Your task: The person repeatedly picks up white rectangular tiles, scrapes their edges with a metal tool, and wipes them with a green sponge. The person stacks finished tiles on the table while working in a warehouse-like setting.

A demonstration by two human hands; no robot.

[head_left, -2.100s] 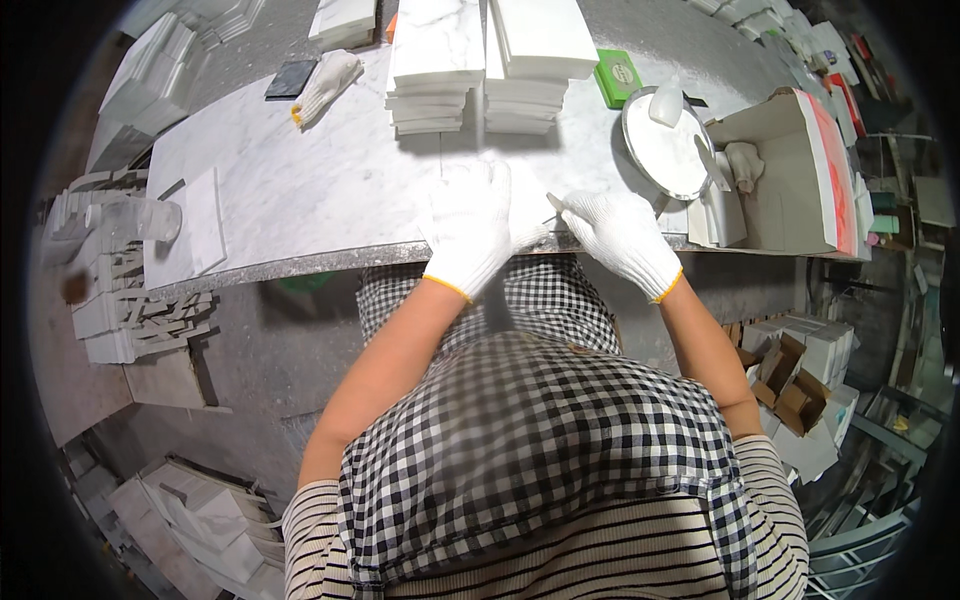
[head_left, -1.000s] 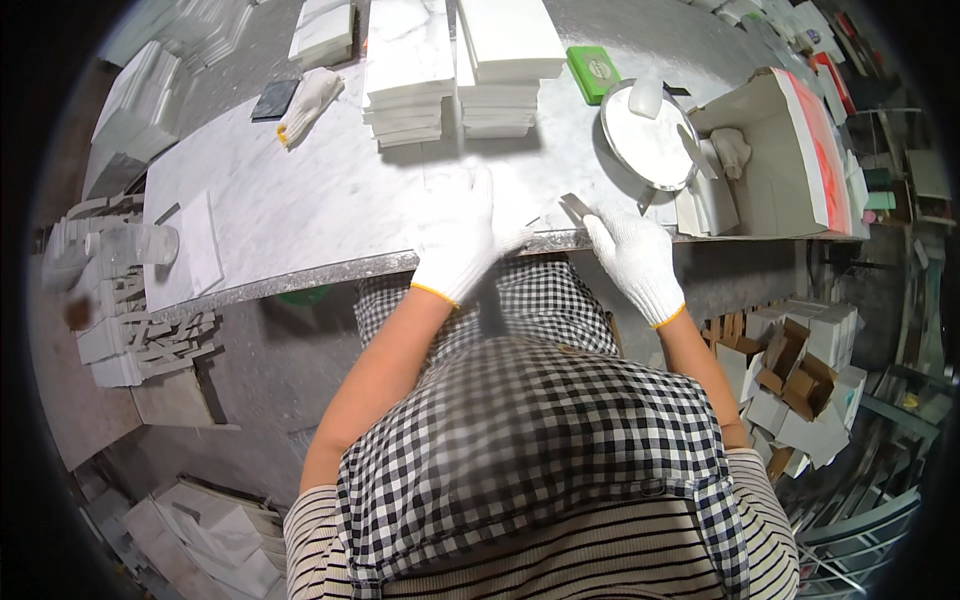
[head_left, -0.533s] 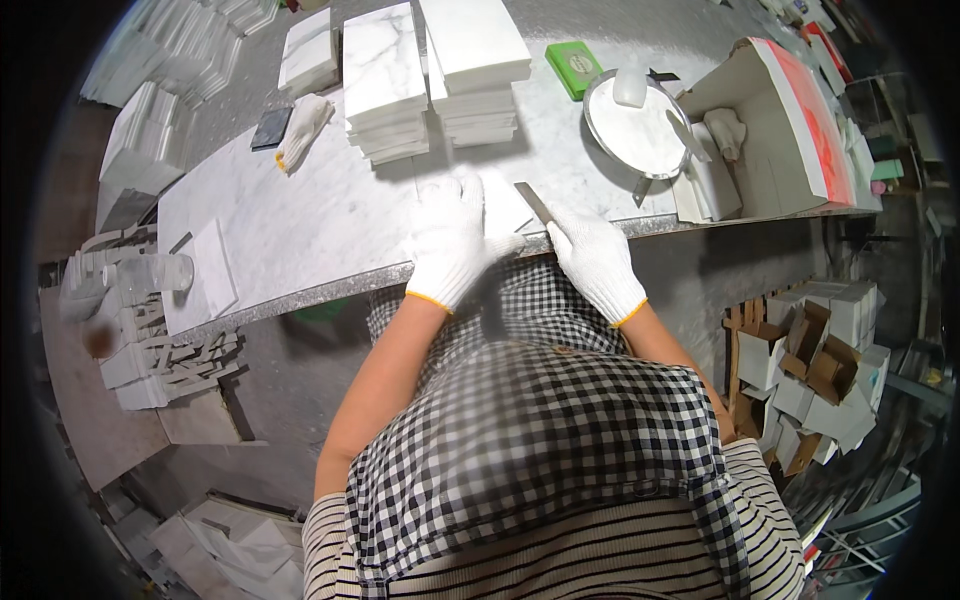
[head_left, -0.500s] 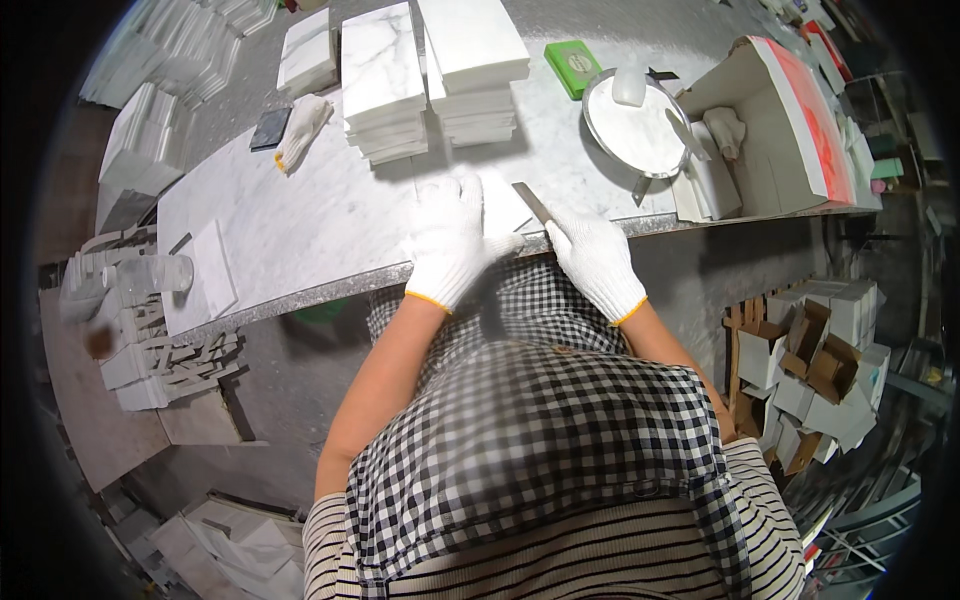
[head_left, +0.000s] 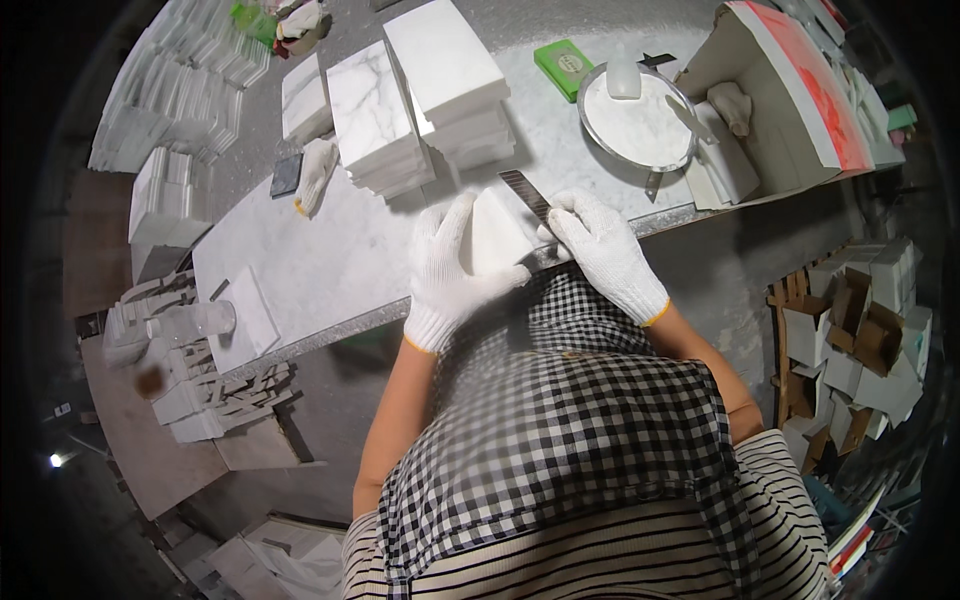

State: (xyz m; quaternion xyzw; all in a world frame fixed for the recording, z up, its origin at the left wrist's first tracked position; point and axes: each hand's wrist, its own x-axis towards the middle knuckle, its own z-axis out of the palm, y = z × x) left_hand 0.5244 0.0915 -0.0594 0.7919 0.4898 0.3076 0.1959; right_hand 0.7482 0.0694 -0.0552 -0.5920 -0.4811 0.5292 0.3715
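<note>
My left hand (head_left: 442,268), in a white knit glove, grips a white tile (head_left: 492,238) at the table's near edge, its thumb along the tile's near side. The tile is lifted and tilted. In my gloved right hand (head_left: 608,250) is a flat, dark metal blade (head_left: 525,194), pointing up and left beside the tile's right edge. The right fingers are curled at that edge, and whether they also grip the tile is unclear. Just beyond the hands stand two stacks of white marble tiles (head_left: 447,62), (head_left: 372,105).
At the right are a metal bowl (head_left: 640,125) of white material, a green box (head_left: 563,68) and an open cardboard box (head_left: 790,110). On the left lie a spare glove (head_left: 317,172), a dark block (head_left: 286,175) and a clear plastic bottle (head_left: 205,322). Small cartons (head_left: 850,320) are piled at right.
The tile has been raised from the tabletop and tilted between my hands. My left hand has opened wider around it, and the blade has come close to its edge. The view has shifted slightly.
</note>
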